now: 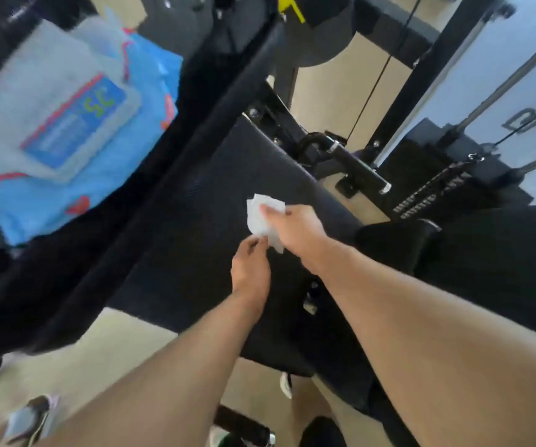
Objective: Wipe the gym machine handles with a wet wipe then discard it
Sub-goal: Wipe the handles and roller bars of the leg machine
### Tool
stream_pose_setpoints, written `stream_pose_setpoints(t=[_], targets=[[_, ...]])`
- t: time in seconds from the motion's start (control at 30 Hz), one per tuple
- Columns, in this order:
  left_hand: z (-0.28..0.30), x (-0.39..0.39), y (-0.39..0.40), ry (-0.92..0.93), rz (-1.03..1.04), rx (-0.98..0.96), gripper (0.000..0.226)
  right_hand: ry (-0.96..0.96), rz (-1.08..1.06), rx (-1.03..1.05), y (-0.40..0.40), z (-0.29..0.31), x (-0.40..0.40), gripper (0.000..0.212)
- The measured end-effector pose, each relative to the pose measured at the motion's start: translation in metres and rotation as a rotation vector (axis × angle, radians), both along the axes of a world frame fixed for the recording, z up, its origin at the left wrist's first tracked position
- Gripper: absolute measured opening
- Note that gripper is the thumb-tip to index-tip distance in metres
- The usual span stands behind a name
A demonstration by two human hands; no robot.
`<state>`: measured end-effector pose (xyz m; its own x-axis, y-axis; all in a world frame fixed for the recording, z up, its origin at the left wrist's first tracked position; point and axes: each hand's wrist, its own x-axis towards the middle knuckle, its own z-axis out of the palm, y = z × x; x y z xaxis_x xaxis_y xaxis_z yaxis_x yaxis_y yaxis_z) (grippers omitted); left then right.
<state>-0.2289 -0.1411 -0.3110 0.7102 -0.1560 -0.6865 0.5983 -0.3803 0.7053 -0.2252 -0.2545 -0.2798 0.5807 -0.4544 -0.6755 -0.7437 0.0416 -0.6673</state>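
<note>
A crumpled white wet wipe (260, 217) hangs over the black padded seat (215, 201) of the gym machine. My right hand (295, 227) pinches its upper part between thumb and fingers. My left hand (250, 269) pinches the lower corner from below. A black machine handle (353, 166) with chrome end caps sticks out beyond the seat, up and to the right of both hands, untouched. A blue pack of wet wipes (76, 137) with a clear lid flap lies at the upper left on a black pad.
A black padded arm (176, 140) runs diagonally between the pack and the seat. The weight stack (434, 188), cable and chrome guide rods (511, 79) stand at the right. Beige floor (108, 356) shows below, with a shoe (31, 417) at the lower left.
</note>
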Motion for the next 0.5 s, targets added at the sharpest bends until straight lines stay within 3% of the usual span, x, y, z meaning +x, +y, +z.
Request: stream_pose_setpoints(t=[0.13, 0.2, 0.33, 0.5], targets=[[0.024, -0.052, 0.122, 0.108, 0.082, -0.054, 0.025, -0.138, -0.152, 0.331, 0.112, -0.002, -0.073, 0.02], [0.026, -0.077, 0.17, 0.114, 0.127, -0.029, 0.021, -0.161, -0.213, 0.359, 0.151, -0.006, -0.109, 0.012], [0.017, -0.113, 0.234, 0.148, 0.21, -0.037, 0.019, -0.104, -0.254, 0.327, 0.209, -0.024, -0.165, 0.018], [-0.005, -0.13, 0.269, 0.07, 0.11, 0.094, 0.011, -0.102, -0.32, 0.352, 0.237, -0.053, -0.193, 0.017]])
